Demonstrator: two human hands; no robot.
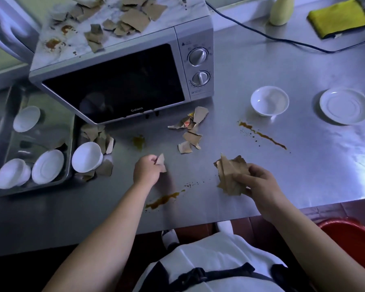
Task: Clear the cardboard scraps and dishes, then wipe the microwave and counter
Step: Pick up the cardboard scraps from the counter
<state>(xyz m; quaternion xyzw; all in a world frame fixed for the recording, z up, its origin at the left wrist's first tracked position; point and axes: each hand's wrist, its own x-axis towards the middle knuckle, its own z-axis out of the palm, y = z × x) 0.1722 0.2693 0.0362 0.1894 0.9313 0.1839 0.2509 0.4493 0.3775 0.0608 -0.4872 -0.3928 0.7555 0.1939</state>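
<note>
Right hand (255,182): lower right, gripping a bunch of cardboard scraps (230,175).
Left hand (147,172): centre, pinching a single scrap (161,162).
Counter (303,144): sauce-streaked.

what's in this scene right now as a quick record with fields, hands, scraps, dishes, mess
left hand: pinches one cardboard scrap
right hand: holds a bunch of scraps
loose scraps: on the counter before the microwave, more on its top and beside the tray
dishes: bowl and plate on the counter at right; more white dishes in the tray
mess: brown streaks on the counter, spots on the microwave top
yellow cloth: far right corner, untouched
</note>
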